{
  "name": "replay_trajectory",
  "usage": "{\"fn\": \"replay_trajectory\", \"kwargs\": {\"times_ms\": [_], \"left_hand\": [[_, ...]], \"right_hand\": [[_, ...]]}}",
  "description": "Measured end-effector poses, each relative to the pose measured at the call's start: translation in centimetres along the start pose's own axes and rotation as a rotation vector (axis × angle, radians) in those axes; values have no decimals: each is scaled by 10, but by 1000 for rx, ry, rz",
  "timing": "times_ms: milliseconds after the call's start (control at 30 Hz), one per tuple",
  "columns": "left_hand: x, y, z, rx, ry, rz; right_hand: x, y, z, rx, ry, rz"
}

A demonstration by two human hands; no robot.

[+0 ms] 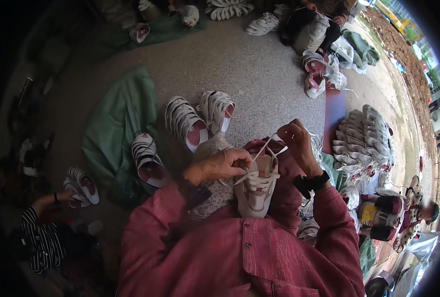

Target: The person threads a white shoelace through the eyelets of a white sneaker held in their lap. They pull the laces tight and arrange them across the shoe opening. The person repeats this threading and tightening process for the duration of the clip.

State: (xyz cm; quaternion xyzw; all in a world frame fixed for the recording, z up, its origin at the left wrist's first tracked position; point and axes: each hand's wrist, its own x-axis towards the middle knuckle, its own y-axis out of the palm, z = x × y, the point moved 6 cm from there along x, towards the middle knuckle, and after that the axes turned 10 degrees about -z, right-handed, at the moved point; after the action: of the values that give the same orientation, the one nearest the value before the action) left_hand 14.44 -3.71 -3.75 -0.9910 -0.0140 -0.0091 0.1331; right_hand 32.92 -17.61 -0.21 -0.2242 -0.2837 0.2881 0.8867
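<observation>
A beige and white sneaker (256, 198) with a pinkish lining rests on my lap, toe toward me, its laces running across the front. My left hand (225, 166) is closed at the shoe's left side, thumb and fingers pinching a white shoelace (263, 150). Raised above the opening on the right, my right hand (297, 142) pinches another stretch of lace, drawn up from the shoe. The fingertips partly hide the lace ends. Beneath my left forearm lies a pale, small-patterned cloth (211, 199).
Two laced shoes (184, 121) stand ahead on the grey floor. A green sheet (121, 123) spreads to the left, with another shoe (148, 158) at its edge. Piled shoes (362, 141) sit at right. Other people work nearby, including one in a striped sleeve (44, 242).
</observation>
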Motion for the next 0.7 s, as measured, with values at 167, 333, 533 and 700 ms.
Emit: {"fn": "replay_trajectory", "kwargs": {"times_ms": [167, 333, 533, 700], "left_hand": [[-2, 3, -8, 312, 77, -31], [1, 12, -34, 685, 291, -186], [8, 14, -16, 470, 44, -28], [8, 1, -13, 226, -21, 50]], "right_hand": [[-15, 24, 8, 613, 521, 240], [-27, 52, 32, 1182, 815, 411], [-34, 59, 42, 1159, 941, 434], [-35, 54, 15, 1112, 902, 389]]}}
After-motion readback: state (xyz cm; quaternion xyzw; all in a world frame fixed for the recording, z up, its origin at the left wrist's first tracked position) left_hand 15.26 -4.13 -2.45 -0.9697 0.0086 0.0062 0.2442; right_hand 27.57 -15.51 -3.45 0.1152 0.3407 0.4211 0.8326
